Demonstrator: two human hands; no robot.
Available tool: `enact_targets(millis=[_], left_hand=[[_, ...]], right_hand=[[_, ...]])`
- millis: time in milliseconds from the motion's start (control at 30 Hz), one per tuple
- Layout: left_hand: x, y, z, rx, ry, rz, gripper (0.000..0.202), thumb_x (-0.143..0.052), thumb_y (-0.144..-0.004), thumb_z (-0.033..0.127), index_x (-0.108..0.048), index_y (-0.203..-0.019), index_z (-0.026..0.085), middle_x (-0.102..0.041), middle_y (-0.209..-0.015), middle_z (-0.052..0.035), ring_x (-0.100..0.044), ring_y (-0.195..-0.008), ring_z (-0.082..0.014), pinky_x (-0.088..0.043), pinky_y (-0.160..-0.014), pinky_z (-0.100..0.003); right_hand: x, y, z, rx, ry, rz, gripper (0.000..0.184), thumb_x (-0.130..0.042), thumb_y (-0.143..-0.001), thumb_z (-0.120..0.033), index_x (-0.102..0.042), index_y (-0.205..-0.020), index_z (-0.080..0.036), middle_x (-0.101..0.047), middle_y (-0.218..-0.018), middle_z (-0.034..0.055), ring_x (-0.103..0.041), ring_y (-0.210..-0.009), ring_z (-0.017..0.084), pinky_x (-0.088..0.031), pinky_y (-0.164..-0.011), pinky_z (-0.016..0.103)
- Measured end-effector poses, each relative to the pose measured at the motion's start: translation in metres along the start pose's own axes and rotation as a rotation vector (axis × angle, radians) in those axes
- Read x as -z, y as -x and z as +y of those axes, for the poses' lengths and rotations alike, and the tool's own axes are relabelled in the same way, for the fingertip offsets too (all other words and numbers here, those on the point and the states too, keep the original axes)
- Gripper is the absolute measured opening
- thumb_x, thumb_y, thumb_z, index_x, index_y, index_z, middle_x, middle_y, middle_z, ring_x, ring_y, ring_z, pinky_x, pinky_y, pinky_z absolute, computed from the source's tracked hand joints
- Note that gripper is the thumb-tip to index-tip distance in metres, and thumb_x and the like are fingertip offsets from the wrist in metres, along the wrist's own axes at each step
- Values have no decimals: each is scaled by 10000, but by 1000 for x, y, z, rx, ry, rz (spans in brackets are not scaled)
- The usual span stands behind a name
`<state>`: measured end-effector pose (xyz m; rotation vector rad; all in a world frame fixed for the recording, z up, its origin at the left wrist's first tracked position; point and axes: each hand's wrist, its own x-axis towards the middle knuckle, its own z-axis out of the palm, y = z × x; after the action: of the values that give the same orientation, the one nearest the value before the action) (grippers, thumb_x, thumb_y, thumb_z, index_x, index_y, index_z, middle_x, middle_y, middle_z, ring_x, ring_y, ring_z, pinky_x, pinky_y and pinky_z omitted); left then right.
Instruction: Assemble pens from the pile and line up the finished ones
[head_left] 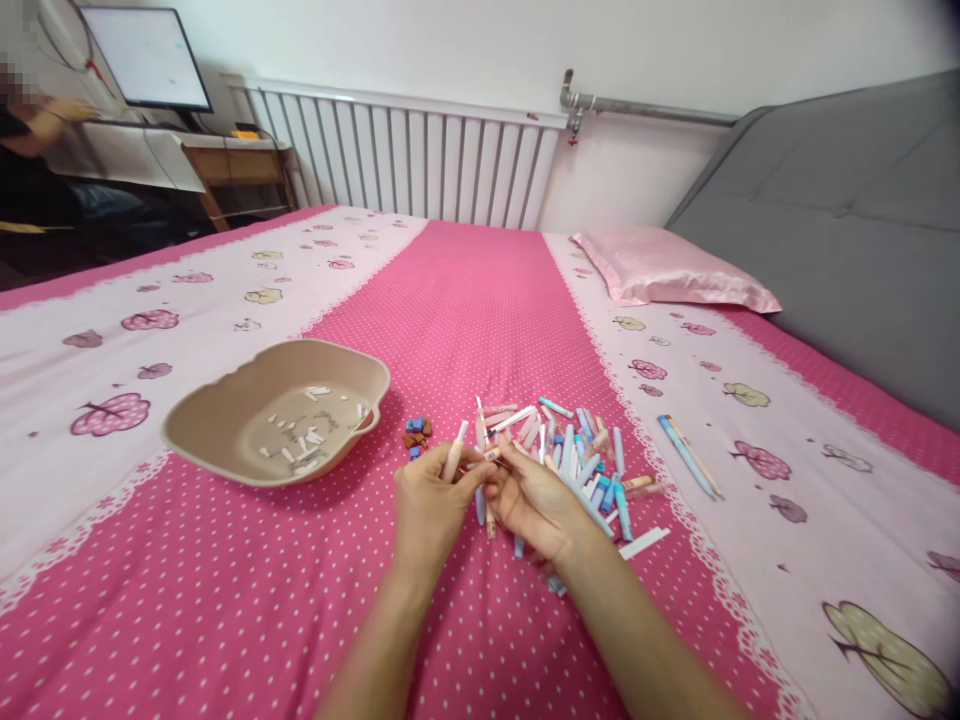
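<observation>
Above the middle of the pink bed (487, 290), someone's two hands are working close together, just beside a loose heap of pen parts (571, 455). The left hand (433, 492) is gripping a pale barrel (454, 458) between thumb and fingers, its white end pointing up and away. The right hand (529, 492) is pinching a small peach-coloured piece (493, 454) at its fingertips, almost meeting the left, and its wrist is hovering over the near edge of the heap.

Smooth plastic tubes are lying criss-cross there, slender and round, in powder blue, brighter blue, milky pink and white. Two straight white sticks (645, 543) are resting at the near right edge, and two whole pens (688, 457) are lying side by side farther right, on the tree-printed band.

To the left, a tan basin (217, 415) with a matte, wavy rim is holding scattered white bits (310, 440). Between it and the heap, little brown and blue pieces (417, 438) are sitting in a cluster on the polka-dotted cloth. Beyond, a pillow (667, 270) is gleaming like satin.
</observation>
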<state>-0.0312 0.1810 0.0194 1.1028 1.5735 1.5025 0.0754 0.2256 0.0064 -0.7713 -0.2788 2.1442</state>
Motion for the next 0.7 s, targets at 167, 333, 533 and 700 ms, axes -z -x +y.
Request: enact_targets(millis=[167,333,533,700], left_hand=[[1,-1,-5,-29,-84,11,272,-745,-601,255,-697,-854,168,-649,-622,22,-562,-528,-104,-458,-527,-205],[1,-2,-6,-90,-141,-40,346,-733,-638,320,-670,-941,165,-646,-713,9,-476,-485,-79,-404,-487,-208],[4,-1,1,-294,-359,-172,309,-479,-873,393,-627,-993,149,-645,-809,-46,-565,-719,-155,-425,-673,-274],[3,1,1,-358,-448,-242,319,-343,-940,346,-601,-1013,174,-647,-887,-60,-574,-848,-184,-405,-769,-310]], right_hand=[[-3,0,2,-43,-24,27,229,-469,-927,-226,-574,-759,-111,-599,-554,-2,-547,-453,68,-425,-444,155],[-3,1,-7,-111,-81,2,276,-418,-946,-223,-585,-758,-109,-584,-556,5,-540,-453,67,-468,-481,158],[-5,9,-32,20,-100,-28,268,-517,-900,-226,-560,-654,-127,-540,-576,-2,-500,-473,50,-461,-488,139],[-9,15,-36,174,-32,8,206,-598,-849,-220,-586,-663,-132,-549,-582,-6,-507,-499,61,-453,-481,153]])
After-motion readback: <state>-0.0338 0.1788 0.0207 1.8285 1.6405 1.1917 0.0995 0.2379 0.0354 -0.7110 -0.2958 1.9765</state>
